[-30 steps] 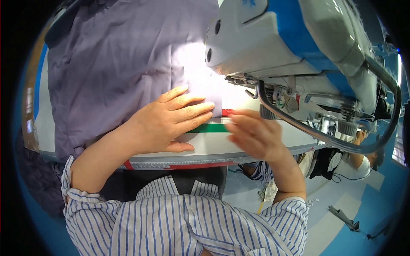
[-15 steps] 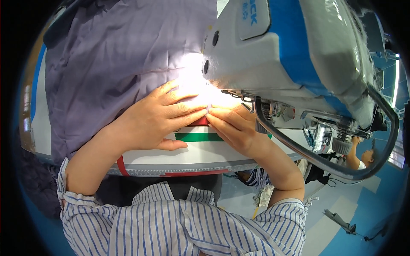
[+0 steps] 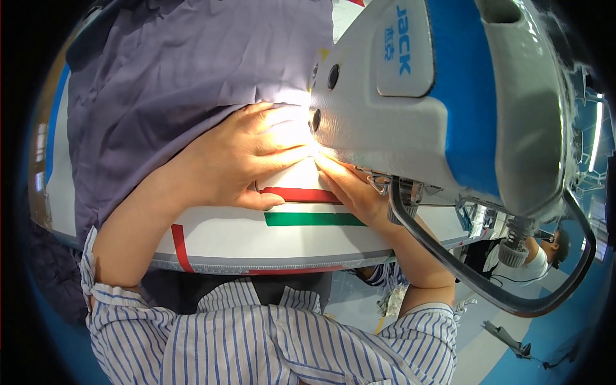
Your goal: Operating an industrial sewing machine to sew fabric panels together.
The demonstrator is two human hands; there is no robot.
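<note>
My left hand [image 3: 231, 160] touches mauve cloth [image 3: 192, 70] left of sewing machine [image 3: 398, 131] | my right hand [image 3: 364, 196] partly beneath | grips: can't tell

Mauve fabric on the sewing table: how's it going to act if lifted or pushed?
The mauve fabric is probably floppy: soft folds run across it. Pushed, it would likely bunch, since it already creases near the left hand. Lifting one edge may drag the rest, given its wide spread.
</note>
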